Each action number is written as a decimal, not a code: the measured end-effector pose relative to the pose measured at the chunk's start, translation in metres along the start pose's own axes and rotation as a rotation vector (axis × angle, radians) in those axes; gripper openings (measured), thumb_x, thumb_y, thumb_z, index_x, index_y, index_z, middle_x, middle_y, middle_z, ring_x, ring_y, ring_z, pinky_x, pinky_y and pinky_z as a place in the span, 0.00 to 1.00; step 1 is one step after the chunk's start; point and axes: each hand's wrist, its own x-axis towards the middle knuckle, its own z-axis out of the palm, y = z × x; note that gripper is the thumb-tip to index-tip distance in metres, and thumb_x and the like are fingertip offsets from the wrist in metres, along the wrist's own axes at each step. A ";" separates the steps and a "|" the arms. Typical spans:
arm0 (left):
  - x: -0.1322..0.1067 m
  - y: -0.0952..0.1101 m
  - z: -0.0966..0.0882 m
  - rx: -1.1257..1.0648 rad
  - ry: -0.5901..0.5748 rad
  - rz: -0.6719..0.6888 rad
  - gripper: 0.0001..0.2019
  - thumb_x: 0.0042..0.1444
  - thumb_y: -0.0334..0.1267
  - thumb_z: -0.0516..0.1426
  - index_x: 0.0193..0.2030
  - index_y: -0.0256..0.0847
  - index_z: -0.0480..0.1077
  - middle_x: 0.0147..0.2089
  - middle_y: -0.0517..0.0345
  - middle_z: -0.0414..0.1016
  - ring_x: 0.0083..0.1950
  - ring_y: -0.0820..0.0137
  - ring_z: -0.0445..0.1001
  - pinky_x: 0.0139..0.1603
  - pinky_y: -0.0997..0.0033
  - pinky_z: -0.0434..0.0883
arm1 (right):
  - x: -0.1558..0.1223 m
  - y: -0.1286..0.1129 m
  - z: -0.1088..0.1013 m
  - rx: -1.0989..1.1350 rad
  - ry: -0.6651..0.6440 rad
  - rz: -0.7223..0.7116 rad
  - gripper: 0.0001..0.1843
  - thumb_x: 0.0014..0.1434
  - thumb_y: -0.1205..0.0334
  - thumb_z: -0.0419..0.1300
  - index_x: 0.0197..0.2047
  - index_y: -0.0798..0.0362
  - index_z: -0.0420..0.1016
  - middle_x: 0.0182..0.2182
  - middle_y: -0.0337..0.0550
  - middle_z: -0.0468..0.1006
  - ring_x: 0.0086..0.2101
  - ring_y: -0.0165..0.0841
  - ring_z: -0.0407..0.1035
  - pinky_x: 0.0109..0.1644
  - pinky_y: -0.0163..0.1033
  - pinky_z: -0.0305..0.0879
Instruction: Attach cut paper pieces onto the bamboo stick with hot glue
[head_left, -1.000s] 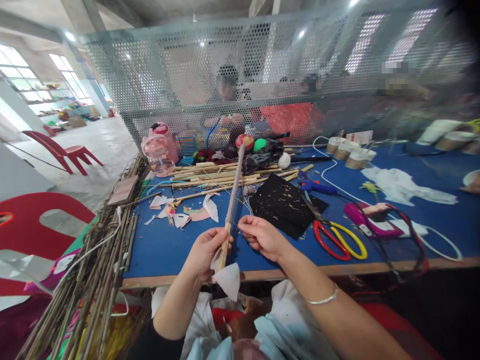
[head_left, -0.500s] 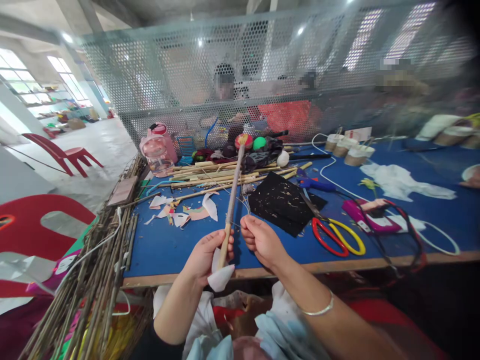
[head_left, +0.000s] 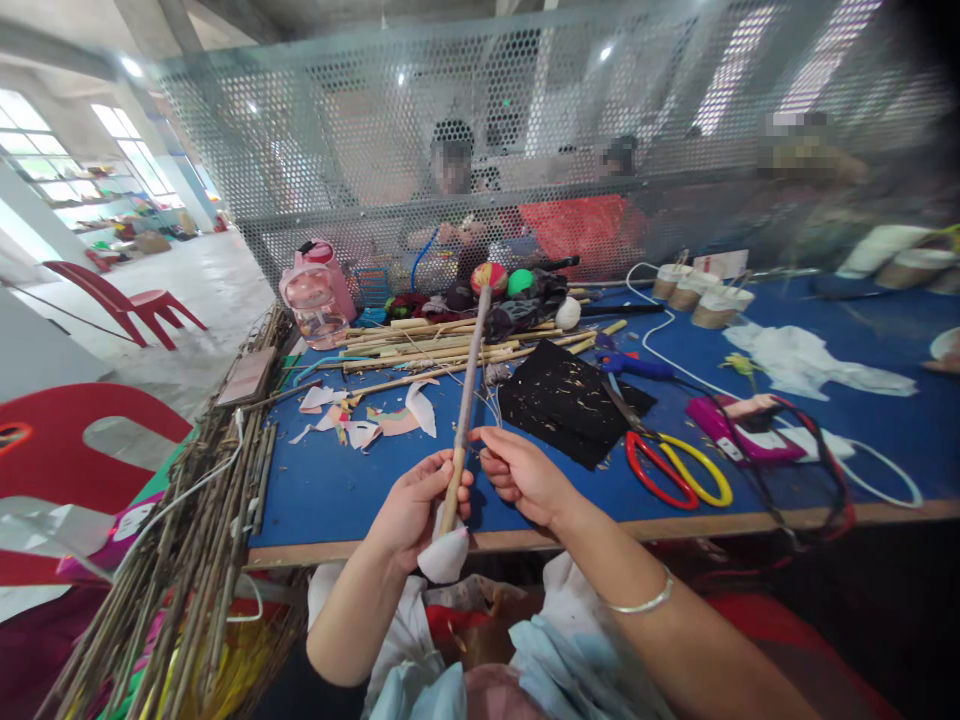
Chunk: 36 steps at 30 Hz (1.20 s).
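Note:
My left hand is closed round the lower part of a slender wooden stick, which slants up and away from me. Greyish thread wraps most of the stick, while its lower end is bare wood. A white petal-shaped piece sits at that lower end, below my left fingers. My right hand is closed in a pinch just right of the stick, fingertips close to where the wrapping stops. The thread in that pinch is mostly hidden. A red and yellow ball appears behind the stick's far tip.
Scissors with red and yellow handles lie right of a black cloth strewn with shavings. Behind are a blue glue gun, bare sticks and a pink bottle. Paper scraps lie left. A perforated screen stands behind.
My right hand has moved left and slightly up, from a short distance away to right beside the stick. My left hand still grips the stick in nearly the same place.

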 end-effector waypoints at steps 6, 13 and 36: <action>-0.007 -0.001 0.001 -0.081 -0.070 -0.058 0.08 0.54 0.32 0.56 0.41 0.36 0.66 0.29 0.59 0.69 0.23 0.79 0.68 0.25 0.78 0.70 | 0.014 -0.016 0.001 -0.048 -0.094 0.033 0.14 0.53 0.51 0.58 0.37 0.53 0.67 0.11 0.23 0.47 0.13 0.20 0.35 0.15 0.28 0.29; -0.006 -0.001 -0.003 0.385 0.084 0.084 0.15 0.48 0.44 0.61 0.35 0.35 0.66 0.25 0.58 0.72 0.23 0.78 0.68 0.23 0.81 0.64 | 0.023 -0.009 -0.002 -0.047 -0.058 0.067 0.13 0.49 0.55 0.62 0.34 0.54 0.67 0.10 0.22 0.47 0.13 0.19 0.34 0.14 0.28 0.28; -0.002 -0.001 -0.006 0.270 0.041 0.004 0.15 0.42 0.42 0.65 0.34 0.33 0.71 0.25 0.58 0.74 0.19 0.78 0.68 0.19 0.81 0.64 | -0.005 0.008 0.004 -0.042 0.023 0.022 0.15 0.44 0.57 0.63 0.28 0.52 0.59 0.13 0.24 0.51 0.14 0.18 0.39 0.16 0.28 0.30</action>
